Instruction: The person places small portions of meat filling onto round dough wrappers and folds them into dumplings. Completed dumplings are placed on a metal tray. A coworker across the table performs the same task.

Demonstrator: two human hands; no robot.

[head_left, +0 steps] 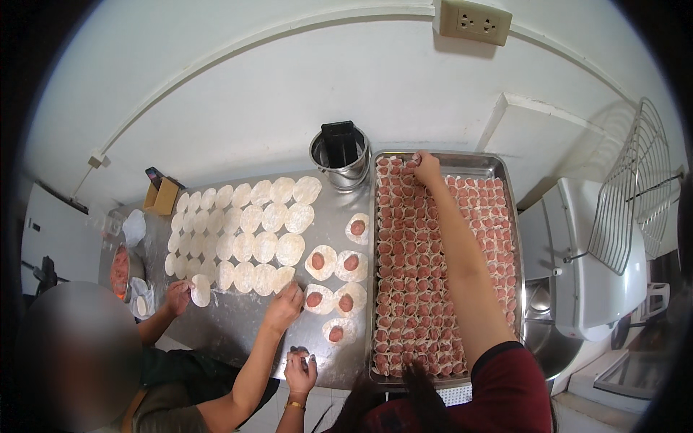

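Note:
My right arm, in a maroon sleeve, stretches over a large metal tray filled with rows of small open-topped dumplings, pale wrappers around pink filling. At its far edge, my right hand has its fingers closed on a dumpling, mostly covered by the fingers. My left hand, with a gold band at the wrist, is raised by the table's near edge. Its fingers are loosely bent and apart, with nothing seen in them. Nearest to it are several flat round wrappers topped with meat.
At left, a co-worker's hands handle plain round wrappers laid in rows on the metal table. A steel pail stands beyond. A bowl of pink filling sits far left. White equipment and a wire rack flank the tray.

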